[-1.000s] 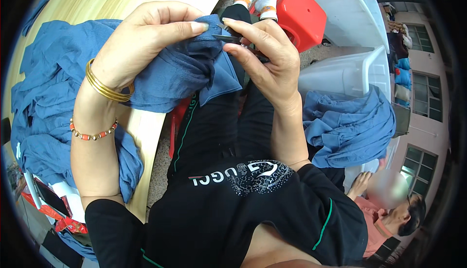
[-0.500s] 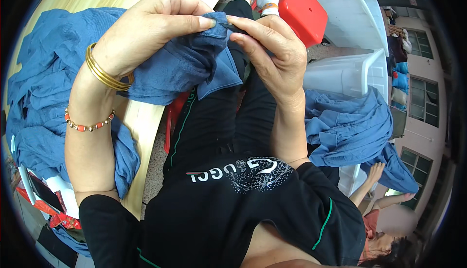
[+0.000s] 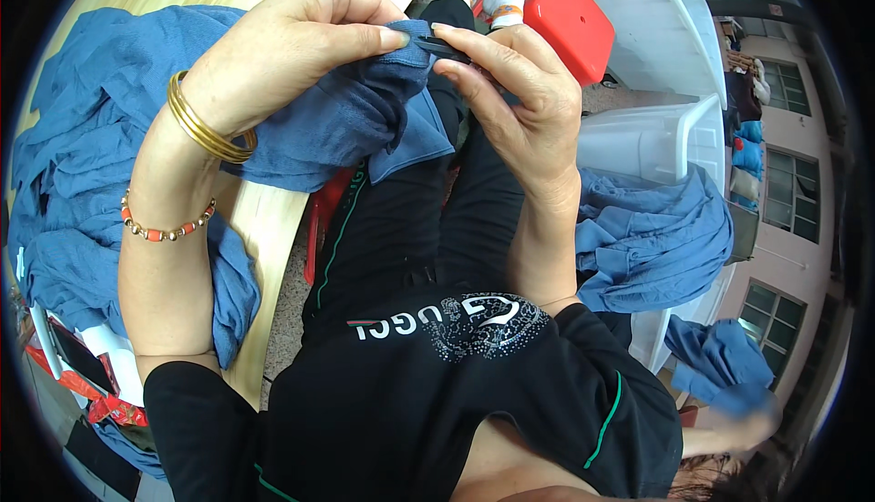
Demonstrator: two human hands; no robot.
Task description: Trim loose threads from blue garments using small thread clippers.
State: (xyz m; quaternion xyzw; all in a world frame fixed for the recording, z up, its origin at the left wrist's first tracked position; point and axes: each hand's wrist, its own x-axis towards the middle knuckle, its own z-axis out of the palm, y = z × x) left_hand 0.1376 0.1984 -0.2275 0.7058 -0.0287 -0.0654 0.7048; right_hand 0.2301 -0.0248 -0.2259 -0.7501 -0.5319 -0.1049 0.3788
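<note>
My left hand [image 3: 310, 37] pinches the folded edge of a blue garment [image 3: 310, 128] between thumb and fingers. The garment drapes from there over the table edge and my lap, one flat corner hanging below my hands. In my right hand [image 3: 519, 82] is a pair of small black thread snips [image 3: 445, 49], gripped between thumb and fingers. Their tips touch or nearly touch the edge of the cloth beside my left thumb. Most of the snips' body is hidden within the right hand.
A heap of blue cloth [image 3: 82, 128] covers the wooden table [image 3: 273, 238] on the left. At the far right are a red stool [image 3: 570, 23] and clear plastic bins [image 3: 638, 137]. More blue cloth [image 3: 656, 238] hangs over a bin, and a co-worker handles another blue piece [image 3: 720, 361].
The snips' two dark blades now show parted at the cloth edge, and my right hand has shifted slightly right. The co-worker has pulled a blue piece away from the bin.
</note>
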